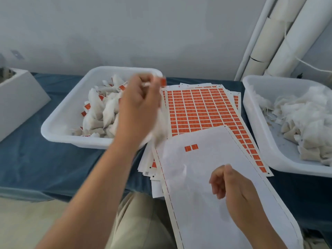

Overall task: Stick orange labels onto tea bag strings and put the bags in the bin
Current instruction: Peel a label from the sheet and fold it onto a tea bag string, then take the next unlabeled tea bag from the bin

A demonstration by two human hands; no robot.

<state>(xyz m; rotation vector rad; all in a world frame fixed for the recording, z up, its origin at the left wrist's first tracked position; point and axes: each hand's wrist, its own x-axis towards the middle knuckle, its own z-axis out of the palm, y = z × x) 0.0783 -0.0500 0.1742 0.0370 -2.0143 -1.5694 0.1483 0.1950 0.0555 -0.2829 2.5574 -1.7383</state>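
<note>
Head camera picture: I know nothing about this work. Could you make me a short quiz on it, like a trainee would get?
1. True or false: the tea bags in the left bin carry orange labels.
2. How many labels are left on the top sheet? A none, B two, C a full grid.
3. Fill in: the left hand holds a labelled ___.

Key: 1 true. 2 B. 3 tea bag.
</note>
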